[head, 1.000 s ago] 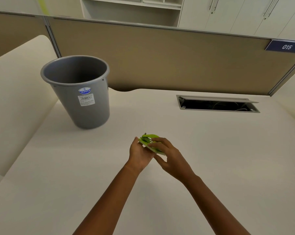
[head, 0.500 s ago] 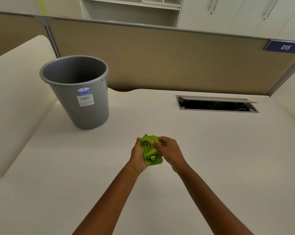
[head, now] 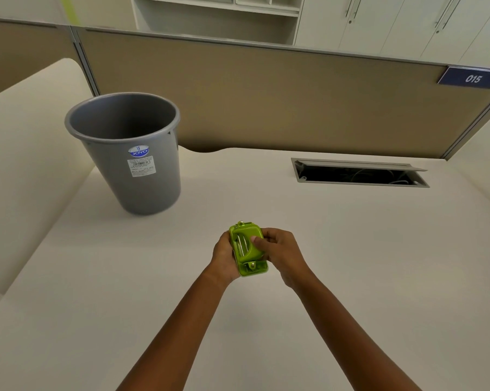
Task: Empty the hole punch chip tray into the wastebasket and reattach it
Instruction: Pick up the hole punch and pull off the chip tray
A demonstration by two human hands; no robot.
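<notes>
Both hands clasp the green hole punch above the near middle of the counter: the left hand cradles its left side, the right hand presses a thumb on it. A second ago it lay edge-on; now its flat face is turned up, which probably readies the chip tray for prying. The wastebasket stands far left, well apart.

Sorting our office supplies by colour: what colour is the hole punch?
Bright lime green hole punch, clearest in the head view.
</notes>
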